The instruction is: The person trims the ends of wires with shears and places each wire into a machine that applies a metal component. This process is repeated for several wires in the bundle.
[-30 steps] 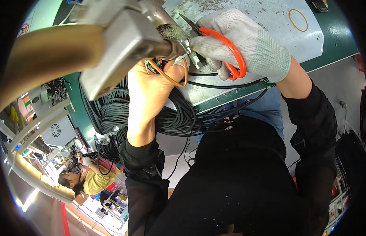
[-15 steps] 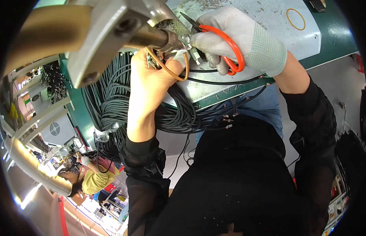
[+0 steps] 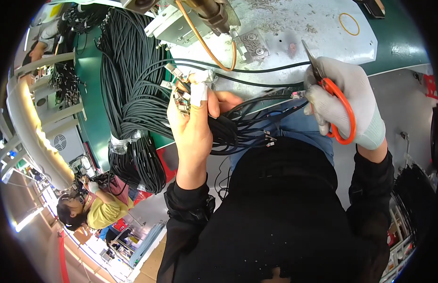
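My left hand is bare, with white tape around one finger. Its fingers are closed on several cable ends with metal connectors, which stick out beside the thumb. My right hand wears a pale glove and holds scissors with red handles, their dark blades pointing up and away. Close to the right fingertips is another cable connector; whether the fingers touch it is unclear. Black cables run between the two hands along the table's near edge.
A bench press with a brass-coloured tube stands beyond the left hand, over a white plate strewn with metal scraps. A large black cable bundle covers the left of the green table. A co-worker sits at lower left.
Both hands have drawn back from the press toward me. The right hand, still with the scissors, has moved right and down; the left has lowered. The view has shifted too.
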Action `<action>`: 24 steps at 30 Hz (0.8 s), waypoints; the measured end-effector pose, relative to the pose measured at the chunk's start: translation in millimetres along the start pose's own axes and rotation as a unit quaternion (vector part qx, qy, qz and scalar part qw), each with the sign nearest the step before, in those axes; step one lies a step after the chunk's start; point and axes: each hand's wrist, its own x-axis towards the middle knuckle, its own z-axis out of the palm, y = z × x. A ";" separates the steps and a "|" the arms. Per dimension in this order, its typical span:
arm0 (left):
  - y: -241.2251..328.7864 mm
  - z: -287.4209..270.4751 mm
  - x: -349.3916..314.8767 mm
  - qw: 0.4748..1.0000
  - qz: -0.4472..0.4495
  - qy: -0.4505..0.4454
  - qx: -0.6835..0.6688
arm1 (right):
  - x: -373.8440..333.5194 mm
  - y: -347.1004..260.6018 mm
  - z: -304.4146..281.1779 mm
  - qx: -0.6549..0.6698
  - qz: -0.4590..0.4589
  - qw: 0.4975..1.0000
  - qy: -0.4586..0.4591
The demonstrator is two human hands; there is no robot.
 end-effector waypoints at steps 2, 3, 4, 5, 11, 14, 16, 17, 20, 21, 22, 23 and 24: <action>3.6 0.4 -2.6 0.999 0.011 -0.013 0.029 | -8.8 3.2 -2.5 0.013 0.042 0.999 0.027; 4.5 0.8 -4.2 0.999 0.016 -0.020 0.044 | -13.4 4.2 -3.7 0.020 0.062 0.997 0.040; 4.4 1.3 -5.9 0.999 0.017 -0.021 0.043 | -18.3 4.1 -4.5 0.019 0.062 0.997 0.041; 3.3 1.7 -6.6 0.999 0.030 -0.002 0.011 | -23.7 3.4 -4.9 0.015 0.074 0.997 0.029; 12.8 -10.3 -16.8 0.993 0.047 0.013 -0.107 | -72.0 64.9 -25.1 0.067 0.086 0.994 0.013; 18.4 -6.6 -25.6 0.992 0.051 -0.022 -0.111 | -84.8 89.9 -26.0 -0.137 0.089 0.986 -0.016; 17.1 -5.0 -28.7 0.991 0.053 -0.042 -0.113 | -79.3 85.2 -6.7 -0.271 -0.068 0.956 0.085; 17.1 -5.6 -31.4 0.992 0.048 -0.038 -0.108 | -76.2 81.1 4.9 -0.332 -0.147 0.922 0.133; 16.6 -5.3 -34.3 0.993 0.042 -0.036 -0.100 | -48.9 61.6 25.7 -0.359 -0.185 0.906 0.130; 16.7 -6.2 -36.5 0.994 0.033 -0.045 -0.097 | -41.3 63.4 28.2 -0.360 -0.187 0.904 0.132; 16.3 -6.2 -38.4 0.994 0.025 -0.055 -0.093 | -33.1 71.7 31.8 -0.397 -0.200 0.886 0.131; 16.5 -5.6 -38.8 0.994 0.017 -0.065 -0.090 | -26.2 80.0 35.1 -0.434 -0.212 0.866 0.130; 17.0 -2.1 -37.7 0.993 0.020 -0.068 -0.091 | -23.2 82.7 36.3 -0.471 -0.224 0.844 0.128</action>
